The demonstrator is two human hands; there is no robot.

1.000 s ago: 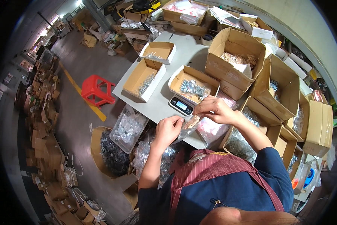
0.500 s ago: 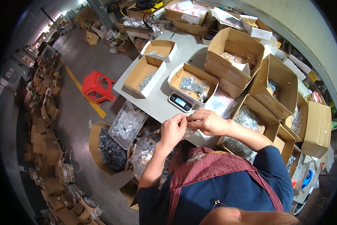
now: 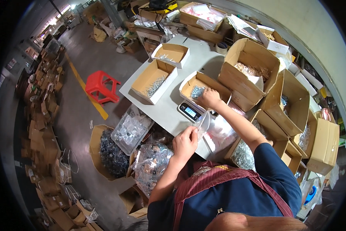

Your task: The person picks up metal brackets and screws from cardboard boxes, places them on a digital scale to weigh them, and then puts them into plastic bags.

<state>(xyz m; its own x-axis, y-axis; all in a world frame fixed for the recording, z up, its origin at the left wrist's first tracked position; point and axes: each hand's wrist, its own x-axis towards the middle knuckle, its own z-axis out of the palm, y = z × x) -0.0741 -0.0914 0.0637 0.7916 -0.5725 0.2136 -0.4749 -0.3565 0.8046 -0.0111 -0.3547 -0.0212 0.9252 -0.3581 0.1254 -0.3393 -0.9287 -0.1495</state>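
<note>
Table (image 3: 164,111), lit scale display (image 3: 190,112); bag (image 3: 203,121) in left hand (image 3: 185,143); right hand (image 3: 210,98), grip unclear.

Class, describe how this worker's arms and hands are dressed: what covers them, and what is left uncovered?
The left hand and right hand are ungloved, and both forearms are uncovered. The plain navy shirt has short sleeves. Over it is a maroon apron with thin pale stripes.

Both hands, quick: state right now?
Left hand: closed, pinching a clear plastic bag.
Right hand: in the white-sided box; whether it grips anything cannot be told.
</note>
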